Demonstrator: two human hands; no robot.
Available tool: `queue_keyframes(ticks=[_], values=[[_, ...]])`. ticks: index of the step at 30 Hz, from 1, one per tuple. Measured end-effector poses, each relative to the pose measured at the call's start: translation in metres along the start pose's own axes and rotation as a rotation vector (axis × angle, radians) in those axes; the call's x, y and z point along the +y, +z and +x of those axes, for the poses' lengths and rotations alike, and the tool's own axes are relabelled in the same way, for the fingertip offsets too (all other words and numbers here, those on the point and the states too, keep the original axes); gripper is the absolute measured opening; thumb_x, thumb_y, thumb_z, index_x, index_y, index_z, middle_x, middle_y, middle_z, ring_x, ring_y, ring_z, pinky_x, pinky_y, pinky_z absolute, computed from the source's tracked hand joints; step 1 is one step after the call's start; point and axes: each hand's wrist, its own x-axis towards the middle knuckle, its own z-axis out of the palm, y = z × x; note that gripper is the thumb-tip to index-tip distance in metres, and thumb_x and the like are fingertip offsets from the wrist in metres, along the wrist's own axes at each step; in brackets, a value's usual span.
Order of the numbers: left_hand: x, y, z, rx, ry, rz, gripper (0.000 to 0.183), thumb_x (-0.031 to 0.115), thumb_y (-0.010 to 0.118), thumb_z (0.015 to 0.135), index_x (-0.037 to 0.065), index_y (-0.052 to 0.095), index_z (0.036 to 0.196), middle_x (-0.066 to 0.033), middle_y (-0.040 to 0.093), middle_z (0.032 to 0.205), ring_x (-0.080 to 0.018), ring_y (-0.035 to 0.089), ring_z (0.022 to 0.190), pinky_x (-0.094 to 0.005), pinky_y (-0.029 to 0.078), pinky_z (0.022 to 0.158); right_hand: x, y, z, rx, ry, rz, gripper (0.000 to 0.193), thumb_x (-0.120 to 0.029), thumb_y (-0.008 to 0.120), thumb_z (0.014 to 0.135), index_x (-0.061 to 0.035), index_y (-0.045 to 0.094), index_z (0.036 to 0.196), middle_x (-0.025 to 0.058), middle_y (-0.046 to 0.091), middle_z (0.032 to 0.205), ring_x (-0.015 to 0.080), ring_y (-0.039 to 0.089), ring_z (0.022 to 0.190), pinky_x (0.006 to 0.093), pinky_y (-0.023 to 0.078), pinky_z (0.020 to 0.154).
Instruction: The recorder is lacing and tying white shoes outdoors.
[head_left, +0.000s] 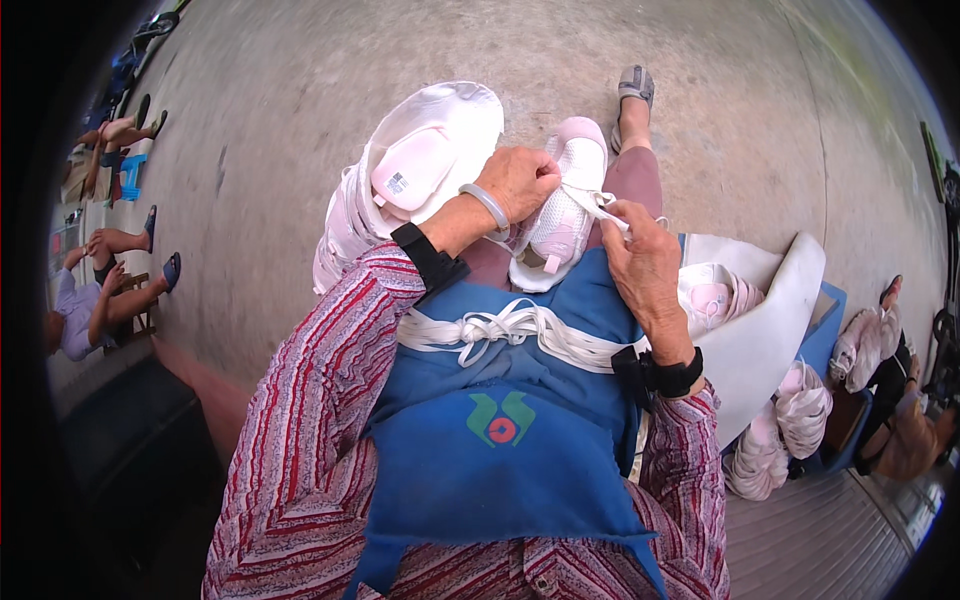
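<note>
A white and pale pink mesh sneaker [563, 232] rests on my lap, its toe pointing away from me. My left hand [518, 183] lies over its left side with the fingers curled in at the laces; what the fingertips pinch is partly hidden. A white shoelace [598, 203] runs from the sneaker's eyelets to my right hand [643, 262], whose thumb and fingers are closed on it. Across my blue apron [500, 385] lies a bundle of white shoelaces [520, 328], looped and knotted in the middle.
Left of my lap stands a white-lined holder [470, 110] with pink shoe parts and an insole [415, 168]. At right, more shoe uppers [712, 298] sit beside a curved white sheet [760, 300]. Bundled shoes [800, 410] hang lower right. Other people sit at both sides.
</note>
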Motion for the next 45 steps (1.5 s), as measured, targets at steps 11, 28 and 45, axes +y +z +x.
queue_keyframes(ticks=[11,28,45], values=[[-0.003,0.003,0.013,-0.007,0.229,0.203,0.016,0.016,0.057,0.076,0.0,0.062,0.078,-0.0158,0.062,0.071,-0.0302,0.061,0.067,-0.0378,0.048,0.063,0.009,0.025,0.007,0.043,-0.081,-0.148,0.021,-0.012,0.062,0.077,-0.0052,0.06,0.097,0.0144,0.062,0.085,0.0319,0.063,0.073,0.0385,0.05,0.064],[-0.02,-0.022,0.017,-0.519,-0.253,-0.668,0.011,0.014,0.048,0.086,0.003,0.05,0.089,-0.0004,0.049,0.062,-0.0078,0.049,0.044,-0.0213,0.041,0.04,0.002,0.029,0.008,0.006,-0.138,-0.19,0.021,-0.011,0.063,0.074,-0.0101,0.057,0.094,0.011,0.053,0.076,0.0303,0.059,0.062,0.0398,0.047,0.055],[-0.006,-0.006,0.013,-0.444,-0.199,-0.44,0.008,0.01,0.042,0.087,0.003,0.045,0.092,-0.002,0.049,0.063,-0.0101,0.05,0.047,-0.0228,0.044,0.041,-0.02,0.041,0.012,-0.252,-0.129,-0.019,0.013,-0.013,0.054,0.078,0.0003,0.053,0.079,0.0195,0.057,0.077,0.0377,0.058,0.069,0.045,0.046,0.061]])
